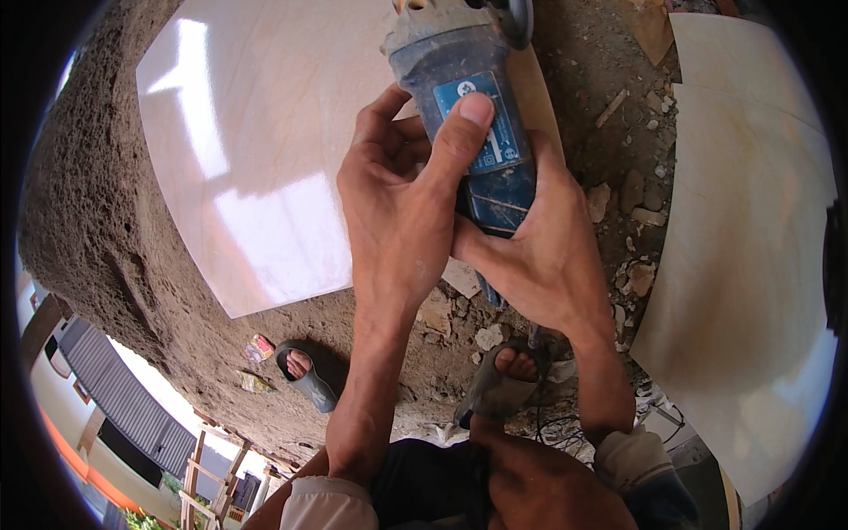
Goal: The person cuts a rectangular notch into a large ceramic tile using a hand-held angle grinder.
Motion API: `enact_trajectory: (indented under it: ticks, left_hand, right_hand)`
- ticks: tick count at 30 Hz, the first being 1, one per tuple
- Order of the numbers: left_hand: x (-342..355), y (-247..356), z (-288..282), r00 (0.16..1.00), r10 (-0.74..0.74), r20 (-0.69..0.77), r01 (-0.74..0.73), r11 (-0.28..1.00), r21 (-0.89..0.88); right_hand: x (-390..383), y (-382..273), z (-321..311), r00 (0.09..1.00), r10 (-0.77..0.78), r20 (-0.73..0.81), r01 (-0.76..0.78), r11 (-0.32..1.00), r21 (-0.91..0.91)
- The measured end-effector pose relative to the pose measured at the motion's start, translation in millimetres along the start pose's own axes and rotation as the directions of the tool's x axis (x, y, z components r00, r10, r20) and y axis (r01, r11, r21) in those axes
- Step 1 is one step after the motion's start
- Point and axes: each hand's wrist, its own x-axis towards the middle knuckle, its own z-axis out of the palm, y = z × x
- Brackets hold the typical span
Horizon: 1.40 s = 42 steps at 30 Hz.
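Note:
Both of my hands hold a dusty blue and grey angle grinder (459,62). My left hand (397,203) is wrapped round its left side, thumb pressed on the blue label, fingers curled partly out of sight. My right hand (548,238) grips the rear body from the right, its thumb crossing underneath toward my left palm. The grinder's head reaches the top edge, with a curved piece at its upper right. Beneath it lies a large glossy cream tile (238,115), reflecting bright light.
Another cream tile (742,221) lies at the right. Dirt and broken rubble (645,194) fill the gap between. My sandalled feet (309,380) stand on soil near small litter (261,349). Cables run near my right leg. A building (115,397) and wooden frame (203,486) show lower left.

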Motion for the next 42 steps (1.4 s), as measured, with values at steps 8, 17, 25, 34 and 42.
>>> enact_trajectory:
  ticks: [8, 17, 25, 34, 42]
  left_hand:
    - [-2.4, -1.2, 0.7, 1.0, -0.002, -0.003, 0.002, 1.0, -0.016]
    - [-4.8, 0.0, 1.7, 1.0, -0.005, -0.003, 0.005, 1.0, -0.022]
    - [-6.1, -0.9, 0.1, 1.0, -0.019, 0.003, 0.019, 1.0, -0.01]
    - [-7.1, 0.9, 1.4, 1.0, -0.018, 0.005, 0.018, 1.0, -0.015]
    - [-4.2, 3.5, 1.5, 0.998, -0.058, 0.012, 0.059, 0.997, -0.051]
  right_hand:
    - [-3.0, -1.8, -1.4, 1.0, -0.007, 0.003, 0.007, 1.0, 0.026]
    - [-6.0, -0.1, 0.1, 1.0, 0.003, 0.005, -0.003, 0.999, 0.035]
    - [-6.2, 1.9, 0.7, 0.998, -0.066, -0.01, 0.066, 0.998, -0.004]
    - [-6.7, 3.5, -1.3, 0.999, -0.054, 0.002, 0.054, 0.998, -0.017]
    - [-5.1, -1.4, -0.3, 0.999, -0.048, -0.008, 0.048, 0.999, -0.002]
